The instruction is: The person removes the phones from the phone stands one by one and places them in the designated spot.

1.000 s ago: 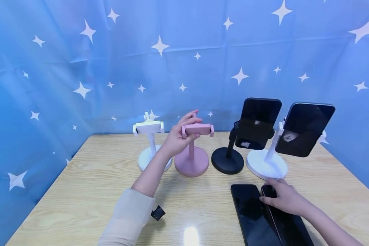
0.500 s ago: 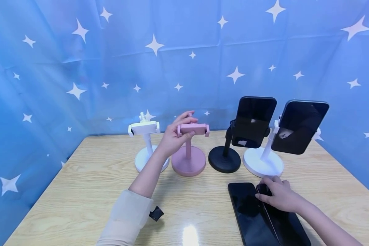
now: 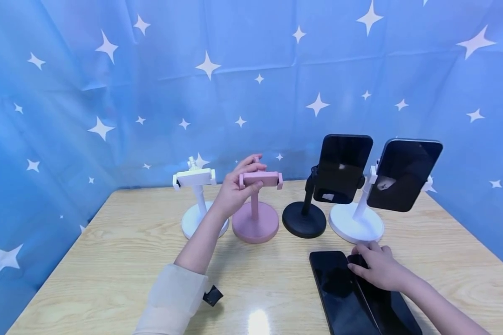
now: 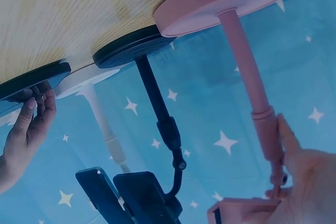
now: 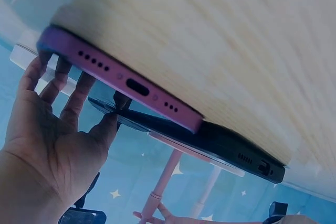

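My left hand (image 3: 246,176) grips the clamp (image 3: 265,179) atop the pink phone stand (image 3: 255,224), thumb under it and fingers behind; the left wrist view shows its pink pole (image 4: 247,77). Two dark phones lie flat at the front right. My right hand (image 3: 370,266) holds the far end of the right one, a purple-edged phone (image 5: 131,85), fingers over its edge and thumb beneath. That phone (image 3: 387,304) leans partly over the other flat phone (image 3: 339,288).
An empty white stand (image 3: 193,179) is left of the pink one. To the right, a black stand (image 3: 303,219) and a white stand (image 3: 355,223) each carry a dark phone. The wooden table (image 3: 109,260) is backed by a blue starred cloth.
The view has shifted slightly. Both hands keep their places, the left on the pink clamp, the right at the flat phone's far end.
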A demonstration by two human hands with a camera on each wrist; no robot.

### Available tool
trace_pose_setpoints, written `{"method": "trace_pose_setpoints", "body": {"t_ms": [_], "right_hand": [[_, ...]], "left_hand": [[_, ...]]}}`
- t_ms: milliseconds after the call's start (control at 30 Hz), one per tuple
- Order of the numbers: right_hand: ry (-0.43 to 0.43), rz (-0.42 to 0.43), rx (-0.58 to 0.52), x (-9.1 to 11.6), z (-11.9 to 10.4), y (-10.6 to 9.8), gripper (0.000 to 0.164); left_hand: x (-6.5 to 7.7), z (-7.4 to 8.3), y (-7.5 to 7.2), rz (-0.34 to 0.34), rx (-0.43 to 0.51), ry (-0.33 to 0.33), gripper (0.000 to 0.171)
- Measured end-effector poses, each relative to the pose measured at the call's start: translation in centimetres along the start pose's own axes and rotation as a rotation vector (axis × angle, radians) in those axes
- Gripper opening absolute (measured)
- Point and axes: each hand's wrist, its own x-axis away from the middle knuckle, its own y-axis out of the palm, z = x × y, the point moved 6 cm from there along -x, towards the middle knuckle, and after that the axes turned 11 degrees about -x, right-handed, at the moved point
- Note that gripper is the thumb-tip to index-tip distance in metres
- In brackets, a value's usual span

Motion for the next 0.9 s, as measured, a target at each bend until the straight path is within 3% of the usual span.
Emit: {"method": "trace_pose_setpoints", "body": {"t_ms": [433, 633, 800, 900], "right_hand": [[-0.01, -0.017, 0.01, 0.1, 0.0, -0.3, 0.026], [-0.016, -0.043, -0.007, 0.0, -0.1, -0.8, 0.03], [-0.01, -0.038, -0.075, -0.1, -1.0, -1.7, 0.034], [-0.021, 0.017, -0.109, -0.2, -2.1, -2.7, 0.035]], "left_hand": [[0.1, 0.3, 0.2, 0.012, 0.012, 0.009, 0.034], [0.4, -0.3, 0.4, 0.027, 0.149, -0.049, 0.042], [1.3, -0.6, 0.1, 0.111, 0.256, -0.097, 0.045], [2.1, -0.9, -0.2, 0.205, 0.27, -0.169, 0.033]]}}
